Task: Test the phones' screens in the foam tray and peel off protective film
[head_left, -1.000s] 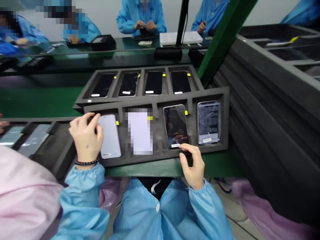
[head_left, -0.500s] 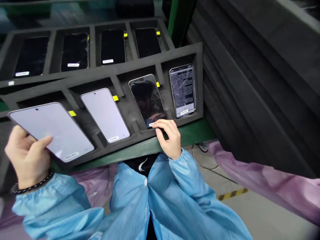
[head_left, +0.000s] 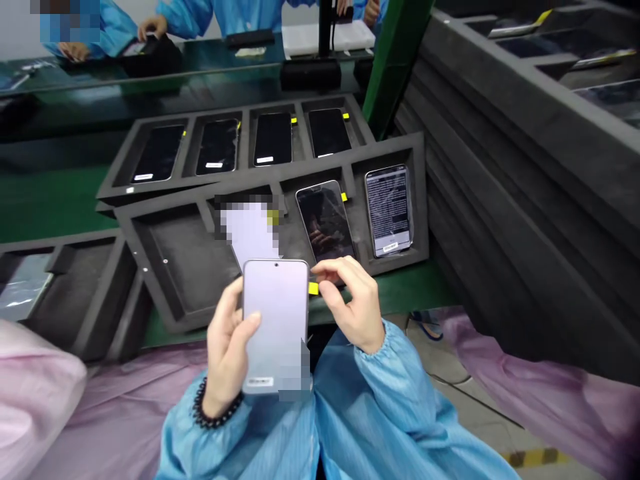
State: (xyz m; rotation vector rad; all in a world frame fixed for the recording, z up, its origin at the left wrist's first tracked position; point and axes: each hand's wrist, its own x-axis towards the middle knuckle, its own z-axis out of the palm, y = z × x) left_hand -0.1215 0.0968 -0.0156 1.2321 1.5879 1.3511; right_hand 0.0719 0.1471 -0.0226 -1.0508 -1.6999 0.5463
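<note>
My left hand (head_left: pixel 227 353) is closed round a phone with a lit pale screen (head_left: pixel 277 320), held upright over my lap. My right hand (head_left: pixel 350 303) pinches a small yellow tab (head_left: pixel 313 288) at the phone's right edge. Just beyond lies a dark foam tray (head_left: pixel 175 267) with four slots. Its left slot is vacant, the second slot holds a lit phone (head_left: pixel 250 230), the third a dark phone (head_left: pixel 325 220), and the fourth a phone showing text (head_left: pixel 389 210).
A second foam tray (head_left: pixel 240 107) behind holds several dark phones. Another tray (head_left: pixel 60 287) lies at the left. A tall stack of foam trays (head_left: pixel 525 187) rises on the right. Other people in blue coats work at the far bench (head_left: pixel 150 60). A green post (head_left: pixel 395 60) stands behind the trays.
My left hand lifted the pale-screen phone out of the tray's left slot and brought it to the middle, upright. My right hand left the dark phone's lower edge and came to the held phone's yellow tab.
</note>
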